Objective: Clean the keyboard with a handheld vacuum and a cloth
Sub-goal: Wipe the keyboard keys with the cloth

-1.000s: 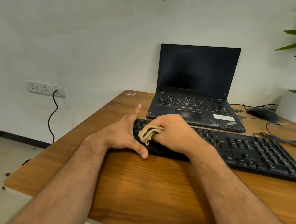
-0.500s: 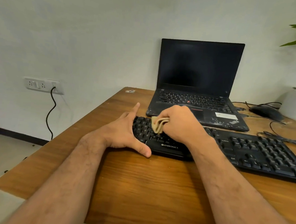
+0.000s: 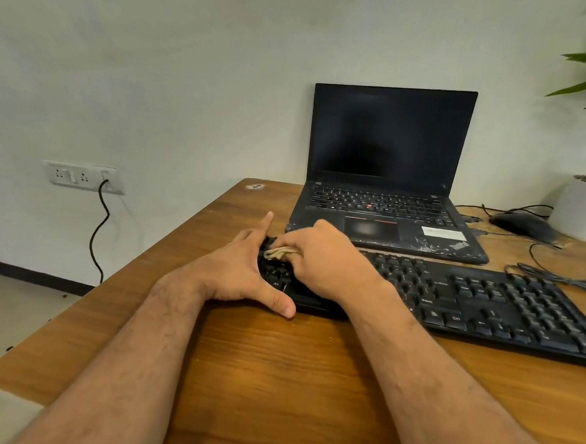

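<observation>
A black full-size keyboard (image 3: 485,302) lies across the wooden desk (image 3: 275,375). My left hand (image 3: 244,273) rests flat against the keyboard's left end, fingers spread, thumb along the front edge. My right hand (image 3: 320,254) is closed on a folded beige cloth (image 3: 277,252) and presses it onto the far left keys, close to my left fingers. Most of the cloth is hidden under my right hand. No handheld vacuum is in view.
An open black laptop (image 3: 387,179) stands just behind the keyboard. A black mouse (image 3: 521,224), loose cables (image 3: 555,279) and a white plant pot (image 3: 583,212) sit at the back right. A wall socket (image 3: 81,176) with a plugged cord is left of the desk.
My right hand has slid the cloth from the keyboard's front left keys toward the back left corner. My left hand has stayed at the keyboard's left end.
</observation>
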